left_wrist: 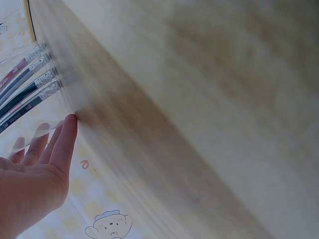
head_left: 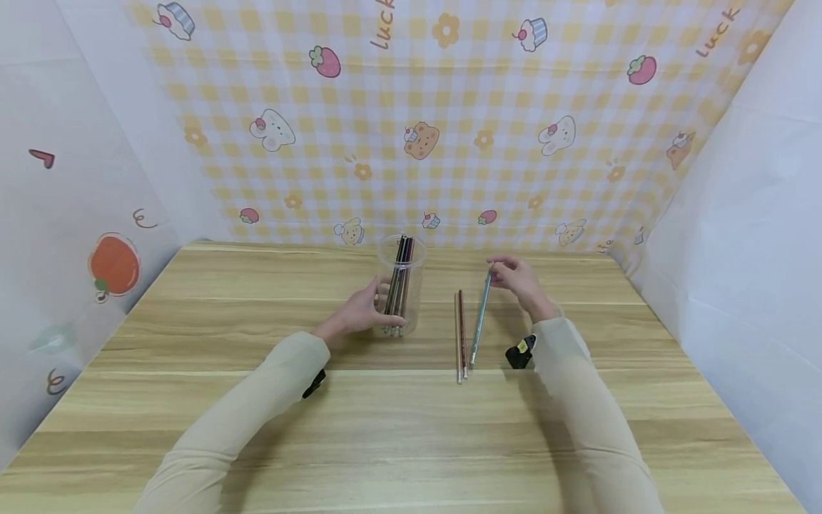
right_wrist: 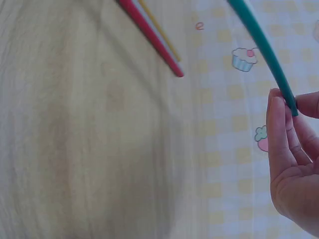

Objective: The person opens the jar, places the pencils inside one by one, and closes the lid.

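A clear plastic cup (head_left: 416,300) stands upright at the back middle of the table, with several dark pencils (head_left: 399,285) leaning inside, eraser ends down. My left hand (head_left: 362,310) holds the cup from its left side, thumb across the front. The left wrist view shows the pencils' silver ferrules near my left fingers (left_wrist: 62,144). With thumb and fingertips, my right hand (head_left: 516,282) pinches a teal pencil (head_left: 481,314) near its upper end. It slants down to its eraser end; whether that touches the table I cannot tell. Left of it lie a red pencil (head_left: 462,332) and a yellow pencil (head_left: 457,343).
The wooden table (head_left: 411,442) meets a checked cloth backdrop (head_left: 359,143) right behind the cup. White cloth walls (head_left: 745,200) close off both sides. A black wrist camera (head_left: 520,352) hangs at my right sleeve.
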Action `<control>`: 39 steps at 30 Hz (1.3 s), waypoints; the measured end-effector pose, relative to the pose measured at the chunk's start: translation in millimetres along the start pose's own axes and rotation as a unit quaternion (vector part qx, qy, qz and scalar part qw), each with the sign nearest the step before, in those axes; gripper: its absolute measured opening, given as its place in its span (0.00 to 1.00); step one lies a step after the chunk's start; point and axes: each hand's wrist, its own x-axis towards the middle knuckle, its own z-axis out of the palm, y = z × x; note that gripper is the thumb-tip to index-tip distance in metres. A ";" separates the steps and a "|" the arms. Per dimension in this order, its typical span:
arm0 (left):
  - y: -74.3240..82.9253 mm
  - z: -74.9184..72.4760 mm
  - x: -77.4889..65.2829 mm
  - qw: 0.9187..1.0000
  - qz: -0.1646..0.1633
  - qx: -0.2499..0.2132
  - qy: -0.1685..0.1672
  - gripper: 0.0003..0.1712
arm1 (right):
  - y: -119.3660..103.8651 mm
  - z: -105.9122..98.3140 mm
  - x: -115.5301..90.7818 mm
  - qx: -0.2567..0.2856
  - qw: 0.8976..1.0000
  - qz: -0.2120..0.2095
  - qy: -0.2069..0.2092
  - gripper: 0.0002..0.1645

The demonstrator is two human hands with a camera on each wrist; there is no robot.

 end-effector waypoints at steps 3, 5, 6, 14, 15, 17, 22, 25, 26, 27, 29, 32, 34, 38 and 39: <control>0.1 -0.2 -0.2 1.000 0.003 0.002 -0.003 0.48 | 3.4 -5.1 4.6 0.039 0.999 -0.017 -0.001 0.20; -0.3 -0.1 -0.2 1.000 0.004 0.000 -0.003 0.48 | 0.0 -5.8 4.1 0.052 0.998 -0.028 0.009 0.19; -0.3 -0.2 -0.4 1.000 0.006 0.000 -0.004 0.48 | -2.1 -6.1 3.6 0.057 0.998 -0.033 0.012 0.18; -0.3 0.0 -1.0 1.000 0.007 0.010 -0.003 0.48 | -33.8 -0.4 -5.8 0.109 0.989 -0.061 0.073 0.12; -0.2 0.1 -1.1 1.000 0.008 0.013 -0.003 0.48 | -37.0 -0.1 -6.2 0.126 0.987 -0.068 0.078 0.12; -0.5 0.2 -1.0 1.000 0.010 0.014 -0.002 0.48 | -43.2 0.3 -6.6 0.158 0.980 -0.079 0.088 0.11; -0.5 -0.2 -0.9 1.000 0.012 0.015 0.002 0.48 | -61.0 0.0 -9.0 0.225 0.962 -0.104 0.112 0.10; -0.1 -0.5 -1.0 1.000 0.012 0.016 0.002 0.47 | -74.5 -0.6 -12.5 0.254 0.951 -0.117 0.133 0.10; 0.0 -0.5 -0.9 1.000 0.011 0.016 0.002 0.47 | -79.2 -0.8 -14.1 0.263 0.947 -0.122 0.138 0.10; 0.0 -0.4 -0.7 1.000 0.009 0.016 0.003 0.48 | -83.6 -1.1 -15.4 0.272 0.943 -0.129 0.144 0.09; -0.2 -0.5 -0.6 1.000 0.008 0.016 0.003 0.48 | -91.5 -1.7 -17.6 0.288 0.934 -0.145 0.151 0.09; -0.9 -0.7 -0.1 1.000 0.009 0.015 0.000 0.49 | -102.1 -1.4 -21.5 0.309 0.924 -0.167 0.152 0.08; -1.4 -0.8 0.0 1.000 0.013 0.015 -0.001 0.49 | -108.3 -0.2 -24.1 0.320 0.918 -0.177 0.153 0.08; -2.1 -0.6 0.3 1.000 0.016 0.015 -0.001 0.49 | -118.4 3.3 -28.5 0.338 0.909 -0.189 0.157 0.08; -2.1 -0.6 0.3 1.000 0.017 0.016 -0.002 0.49 | -120.6 4.3 -29.3 0.341 0.906 -0.191 0.159 0.08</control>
